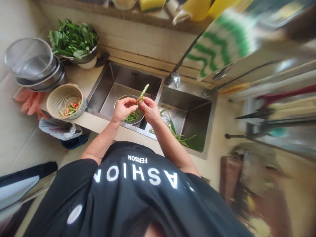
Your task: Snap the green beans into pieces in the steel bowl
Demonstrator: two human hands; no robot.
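Above the left sink basin (112, 95), my left hand (122, 110) and my right hand (150, 110) meet with fingertips pinched on a green vegetable stalk (144, 91). Its pale end points up and away from me. Right below my hands, a round metal bowl (142, 116) stands in the basin with short green pieces (132, 116) inside. My hands hide part of that bowl. Longer green stems and leaves (181, 138) lie in the right sink basin (194, 120), next to my right forearm.
Left of the sink stand a plastic colander (50, 102) with red and green scraps, stacked metal bowls (58, 77) and a heap of leafy greens (74, 39). Pink gloves (28, 102) hang there. A faucet (175, 80) rises behind the basins; a striped cloth (222, 42) hangs near it.
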